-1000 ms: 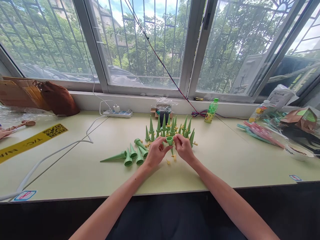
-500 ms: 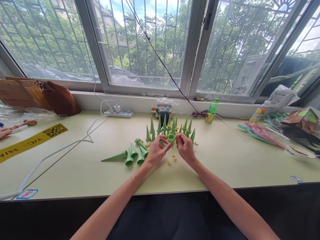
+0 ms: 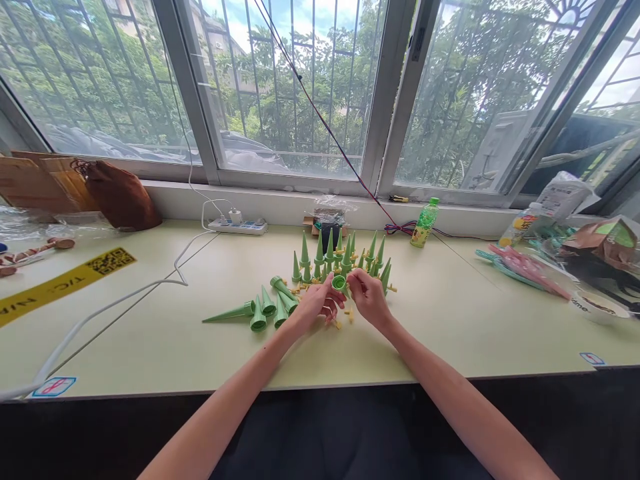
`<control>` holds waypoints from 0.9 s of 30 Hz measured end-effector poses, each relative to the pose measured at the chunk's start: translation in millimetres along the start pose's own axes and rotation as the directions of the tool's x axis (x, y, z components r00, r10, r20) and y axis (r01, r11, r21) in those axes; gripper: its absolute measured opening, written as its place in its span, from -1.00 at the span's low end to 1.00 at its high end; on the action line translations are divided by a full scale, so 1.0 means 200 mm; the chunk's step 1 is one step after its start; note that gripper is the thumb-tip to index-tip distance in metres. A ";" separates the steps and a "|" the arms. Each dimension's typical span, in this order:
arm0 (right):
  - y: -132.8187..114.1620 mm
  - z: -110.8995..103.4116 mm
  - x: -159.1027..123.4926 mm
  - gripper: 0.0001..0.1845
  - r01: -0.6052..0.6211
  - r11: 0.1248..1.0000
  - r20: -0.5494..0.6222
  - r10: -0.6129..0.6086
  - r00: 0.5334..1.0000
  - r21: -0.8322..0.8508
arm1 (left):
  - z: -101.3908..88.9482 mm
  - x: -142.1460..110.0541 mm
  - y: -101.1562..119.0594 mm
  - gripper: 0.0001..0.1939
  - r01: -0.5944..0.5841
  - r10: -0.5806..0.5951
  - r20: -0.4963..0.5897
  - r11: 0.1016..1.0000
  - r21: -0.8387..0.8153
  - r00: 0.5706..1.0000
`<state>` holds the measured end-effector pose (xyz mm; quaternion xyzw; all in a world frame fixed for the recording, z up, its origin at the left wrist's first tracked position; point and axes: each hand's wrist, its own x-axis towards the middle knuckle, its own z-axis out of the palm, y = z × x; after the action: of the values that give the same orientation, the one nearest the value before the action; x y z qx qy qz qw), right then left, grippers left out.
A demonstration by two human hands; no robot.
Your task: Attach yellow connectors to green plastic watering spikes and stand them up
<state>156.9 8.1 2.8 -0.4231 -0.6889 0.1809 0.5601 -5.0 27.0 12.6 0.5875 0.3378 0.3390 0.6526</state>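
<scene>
Head view: two bare hands meet over a smooth, pale yellow-green tabletop (image 3: 225, 363), around a hollow green cone (image 3: 340, 285).
The left hand (image 3: 317, 307) holds the cone near its round, open mouth, which faces up toward the viewer, its other fingers loosely curled below; the right hand (image 3: 369, 293) is drawn into a narrow pinch at the cone's side, though whether it grips anything is too small to tell. Just behind stand rows of sharp-tipped upright cones (image 3: 346, 261), apparently plastic, with small yellow pieces (image 3: 351, 315) among and in front of them. To the left, ridged-rimmed loose cones (image 3: 269, 308) lie and stand in a heap.
</scene>
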 end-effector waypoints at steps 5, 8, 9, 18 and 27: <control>0.00 0.00 0.00 -0.66 0.006 1.000 0.012 -0.006 1.000 -0.013 | 0.01 0.00 0.01 -0.22 0.091 -0.090 0.054 0.996 -0.002 0.994; 0.00 0.00 0.00 -0.65 -0.001 1.000 0.010 0.001 1.000 -0.013 | 0.00 0.00 0.00 -0.19 0.102 -0.101 0.094 0.995 -0.011 0.990; 0.00 0.00 0.00 -0.65 -0.005 1.000 0.012 0.005 1.000 -0.011 | 0.00 0.00 0.00 -0.19 0.095 -0.093 0.092 0.995 -0.010 0.991; 0.01 -0.01 0.01 -0.63 -0.038 0.999 0.041 0.037 0.998 0.013 | -0.01 0.00 -0.01 -0.35 -0.022 0.021 0.028 0.999 0.033 0.999; 0.01 0.00 0.02 -0.60 -0.039 0.998 0.027 0.041 0.999 -0.044 | 0.01 -0.01 0.00 -0.64 -0.261 0.274 -0.041 0.943 0.207 0.961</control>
<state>158.2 11.1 4.4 -0.4463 -0.6916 0.1829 0.5376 -5.1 24.0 13.7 0.6783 0.3094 0.4089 0.5263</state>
